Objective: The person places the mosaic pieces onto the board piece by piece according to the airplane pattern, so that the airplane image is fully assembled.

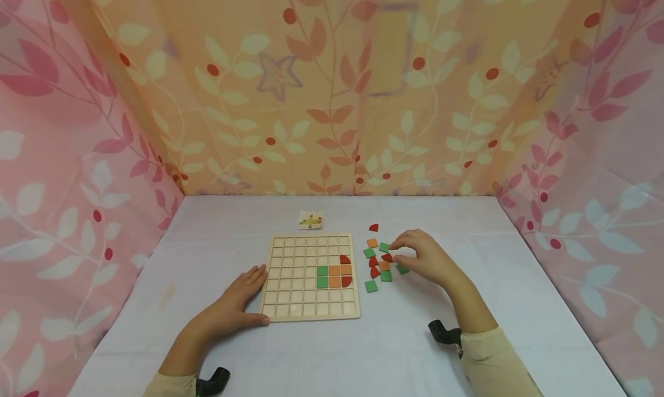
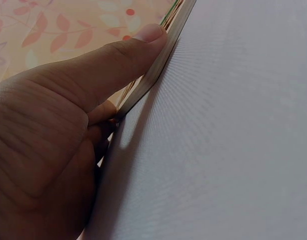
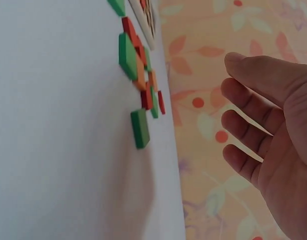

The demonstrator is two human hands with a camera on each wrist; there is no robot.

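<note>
A wooden grid board (image 1: 290,299) lies on the table. Set in its right side are green squares (image 1: 322,282), orange squares (image 1: 334,276) and red quarter-circle tiles (image 1: 346,282). My left hand (image 1: 228,305) rests against the board's left edge, fingers extended, thumb at the near corner; in the left wrist view the thumb (image 2: 128,55) lies along the rim. My right hand (image 1: 427,259) hovers at the right of the loose tiles, fingers loosely bent and holding nothing. Below it in the right wrist view lies a green square tile (image 3: 140,129).
Loose green, orange and red tiles (image 1: 374,261) are scattered right of the board. A small pattern card (image 1: 310,220) lies beyond its far edge. White cloth (image 1: 321,356) covers the table, and patterned curtains (image 1: 332,97) hang at the back and both sides.
</note>
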